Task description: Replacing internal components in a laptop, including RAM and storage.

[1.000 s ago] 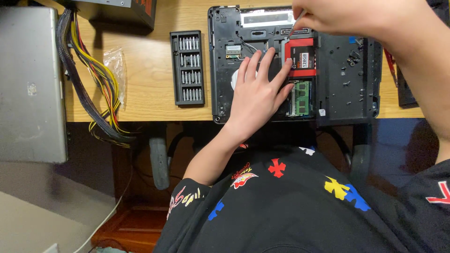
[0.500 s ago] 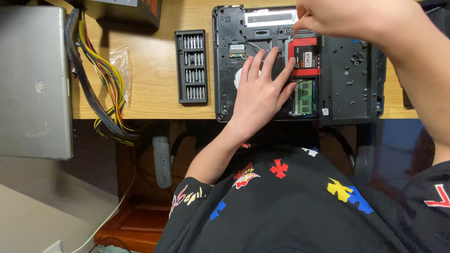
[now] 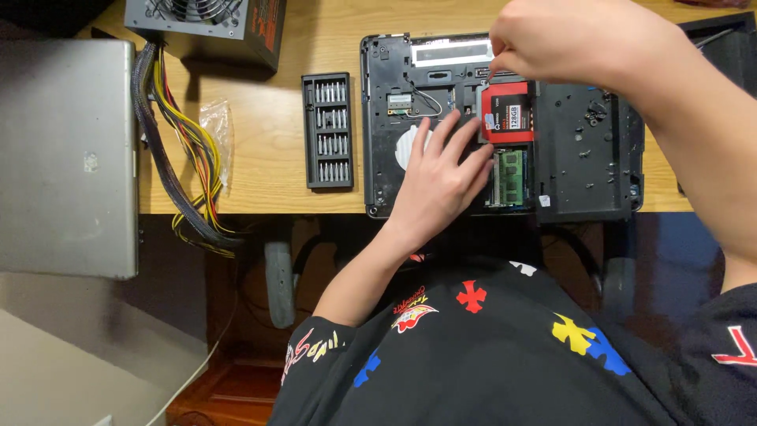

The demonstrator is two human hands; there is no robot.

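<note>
A black laptop point(image 3: 587, 150) lies bottom-up on the wooden desk point(image 3: 268, 150) with its cover off. A red solid-state drive point(image 3: 511, 117) sits in its bay, and a green memory module point(image 3: 511, 175) lies just below it. My left hand point(image 3: 441, 177) rests flat on the laptop with its fingers spread, the fingertips touching the drive's left edge. My right hand point(image 3: 568, 39) hovers over the laptop's top edge. Its fingers are pinched together at the drive's upper left corner, and whatever they grip is hidden.
A black tray of screwdriver bits point(image 3: 327, 130) lies left of the laptop. Farther left are a clear plastic bag point(image 3: 214, 130), a power supply unit point(image 3: 209, 24) with a bundle of coloured cables point(image 3: 185, 166), and a silver case point(image 3: 67, 154). A black object point(image 3: 725, 43) sits at the far right.
Both hands stay in nearly the same place over the drive. Only the view shifts slightly.
</note>
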